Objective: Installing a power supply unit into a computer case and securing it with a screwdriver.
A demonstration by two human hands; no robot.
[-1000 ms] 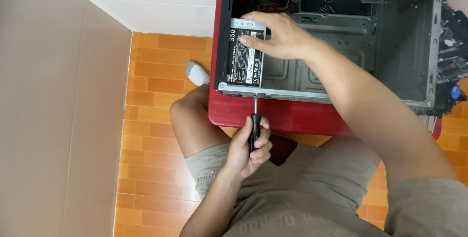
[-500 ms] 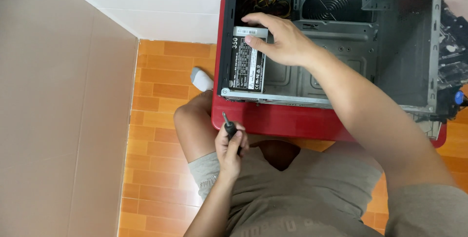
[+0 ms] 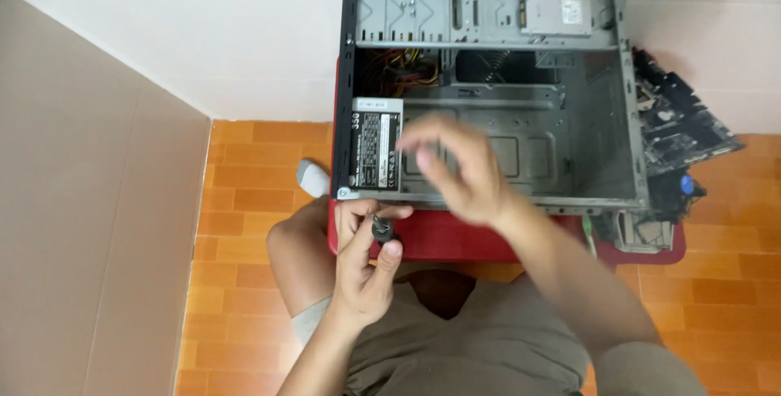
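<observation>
The left hand (image 3: 364, 270) has its grip clamped on a screwdriver (image 3: 382, 229): the fingers wrap the black handle from below and the thumb lies along its right side, so that only the round butt of the handle and a short dark stretch beneath it show. The tool sits just below the front lower edge of an open computer case (image 3: 488, 87), near its left corner, over the person's lap. Whether its tip touches anything cannot be told, since the hand covers it.

The right hand (image 3: 460, 172) hangs above the case floor with its grip apart, fingers spread and blurred, holding nothing. It hovers just to the right of the power supply (image 3: 376, 152), a grey box with a label on top, seated in the lower left corner of the case.

Behind the power supply a bundle of red, yellow and black wires (image 3: 403, 74) lies against the back wall. Drive bays (image 3: 488, 9) fill the far end of the case. The case rests on a red stool (image 3: 455, 237) between the person's knees. To the right a dark circuit board (image 3: 679, 123) leans beside the case. The floor (image 3: 244, 225) is orange tile, and a beige wall panel (image 3: 81, 225) runs along the left.
</observation>
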